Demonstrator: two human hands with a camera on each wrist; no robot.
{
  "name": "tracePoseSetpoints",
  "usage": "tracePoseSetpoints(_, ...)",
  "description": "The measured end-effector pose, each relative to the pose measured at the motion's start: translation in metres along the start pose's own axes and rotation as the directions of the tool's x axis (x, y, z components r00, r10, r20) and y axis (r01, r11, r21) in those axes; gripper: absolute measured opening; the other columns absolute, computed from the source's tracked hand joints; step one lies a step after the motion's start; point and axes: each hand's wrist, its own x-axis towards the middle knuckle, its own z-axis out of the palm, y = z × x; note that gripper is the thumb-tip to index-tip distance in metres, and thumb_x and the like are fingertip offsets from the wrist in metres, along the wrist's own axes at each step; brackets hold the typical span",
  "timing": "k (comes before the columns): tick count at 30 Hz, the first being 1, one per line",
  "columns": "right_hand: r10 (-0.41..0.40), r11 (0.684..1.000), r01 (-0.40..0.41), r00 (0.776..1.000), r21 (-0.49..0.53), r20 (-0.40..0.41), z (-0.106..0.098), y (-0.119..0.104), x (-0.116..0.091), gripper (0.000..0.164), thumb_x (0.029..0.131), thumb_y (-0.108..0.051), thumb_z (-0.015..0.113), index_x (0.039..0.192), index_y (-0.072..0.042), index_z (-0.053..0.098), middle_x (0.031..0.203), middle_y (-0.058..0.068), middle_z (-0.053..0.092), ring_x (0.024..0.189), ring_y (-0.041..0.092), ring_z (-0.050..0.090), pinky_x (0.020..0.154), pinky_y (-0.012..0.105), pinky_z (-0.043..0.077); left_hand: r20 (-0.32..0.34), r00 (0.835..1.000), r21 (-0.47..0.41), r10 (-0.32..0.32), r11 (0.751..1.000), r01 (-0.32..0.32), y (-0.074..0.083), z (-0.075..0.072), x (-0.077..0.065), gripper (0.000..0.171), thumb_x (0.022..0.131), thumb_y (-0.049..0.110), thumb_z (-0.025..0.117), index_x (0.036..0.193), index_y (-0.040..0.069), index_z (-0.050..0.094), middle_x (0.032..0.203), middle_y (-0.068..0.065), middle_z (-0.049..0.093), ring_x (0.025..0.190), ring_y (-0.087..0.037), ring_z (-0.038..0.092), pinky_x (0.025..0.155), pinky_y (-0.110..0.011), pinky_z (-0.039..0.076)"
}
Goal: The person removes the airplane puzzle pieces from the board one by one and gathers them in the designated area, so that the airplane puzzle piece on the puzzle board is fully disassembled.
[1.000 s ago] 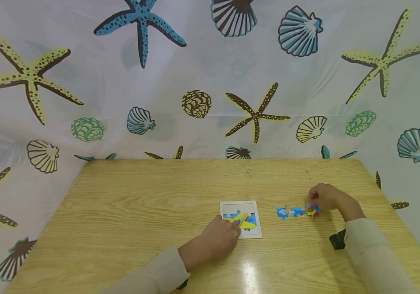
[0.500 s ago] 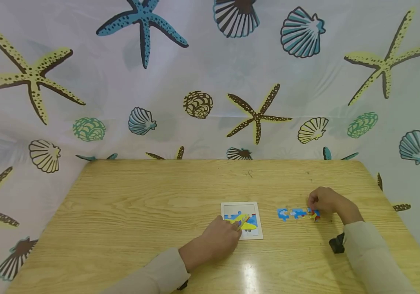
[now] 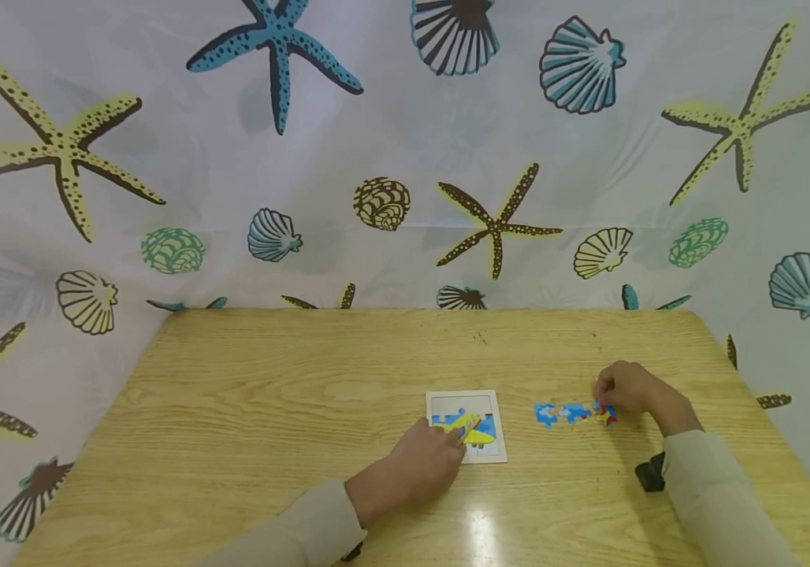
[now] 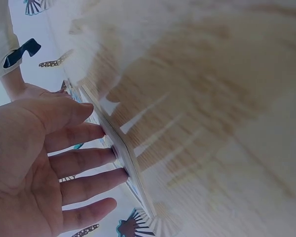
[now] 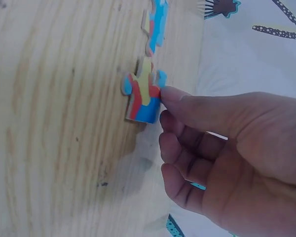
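A square jigsaw puzzle tray [image 3: 458, 394] with a pale border holds several joined pieces picturing a yellow airplane on blue; the upper part of its inside shows bare. My left hand [image 3: 415, 463] rests at its lower left with fingers extended over the picture, hiding that corner. In the left wrist view, the straight fingers of that hand [image 4: 84, 163] lie along the tray's edge. At the right, my right hand [image 3: 628, 386] pinches a red, yellow and blue puzzle piece [image 5: 145, 94] at its edge between thumb and fingers, the other fingers curled.
Two loose blue puzzle pieces, a left one [image 3: 545, 414] and a middle one [image 3: 575, 412], lie in a row between the tray and my right hand. The wooden table [image 3: 291, 378] ends at a hanging cloth [image 3: 334, 260] printed with starfish and shells.
My right hand has shifted very slightly at the rightmost puzzle piece. The left hand stays on the tray, and the head view has moved a little.
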Motion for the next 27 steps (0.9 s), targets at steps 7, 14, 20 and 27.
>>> tracePoseSetpoints(7, 0.031, 1.0, -0.031, 1.0, 0.004, 0.005, -0.003, 0.0, -0.001, 0.009, 0.089, -0.006, 0.06, 0.083, -0.005, 0.067, 0.085, 0.007, 0.066, 0.076, 0.018, 0.056, 0.071, 0.038, 0.049, 0.013, 1.0, 0.021, 0.012, 1.0, -0.012, 0.002, 0.0, -0.001, 0.033, 0.098, 0.031, 0.049, 0.125, 0.018, 0.063, 0.134, 0.003, 0.058, 0.118, -0.017, 0.057, 0.092, -0.036, 0.049)
tracePoseSetpoints(14, 0.016, 1.0, -0.016, 1.0, 0.001, -0.011, -0.004, -0.003, 0.003, 0.011, 0.086, -0.005, 0.056, 0.079, -0.006, 0.064, 0.077, 0.003, 0.062, 0.07, 0.016, 0.052, 0.069, 0.035, 0.046, 0.006, 0.999, 0.08, 0.031, 0.996, -0.032, 0.007, 0.001, -0.003, 0.038, 0.098, 0.033, 0.047, 0.128, 0.012, 0.06, 0.136, -0.004, 0.055, 0.119, -0.021, 0.057, 0.095, -0.036, 0.049)
tracePoseSetpoints(20, -0.013, 1.0, 0.013, 1.0, 0.017, -0.015, -0.006, -0.014, 0.007, 0.013, 0.085, -0.002, 0.053, 0.079, -0.004, 0.065, 0.076, 0.004, 0.061, 0.067, 0.016, 0.05, 0.067, 0.032, 0.044, -0.06, 0.996, 0.159, 0.059, 0.986, -0.048, 0.01, 0.001, -0.005, 0.038, 0.095, 0.036, 0.052, 0.118, 0.01, 0.066, 0.122, -0.004, 0.061, 0.092, -0.02, 0.066, 0.083, -0.034, 0.052)
tracePoseSetpoints(27, -0.046, 0.999, 0.046, 0.999, 0.006, -0.02, -0.008, -0.033, 0.015, 0.014, 0.089, -0.002, 0.051, 0.085, -0.002, 0.065, 0.079, 0.006, 0.062, 0.067, 0.016, 0.05, 0.067, 0.032, 0.045, -0.035, 0.998, 0.22, 0.051, 0.975, -0.042, 0.016, -0.001, -0.007, 0.047, 0.096, 0.043, 0.047, 0.124, 0.009, 0.063, 0.134, -0.008, 0.057, 0.106, -0.024, 0.063, 0.085, -0.033, 0.052)
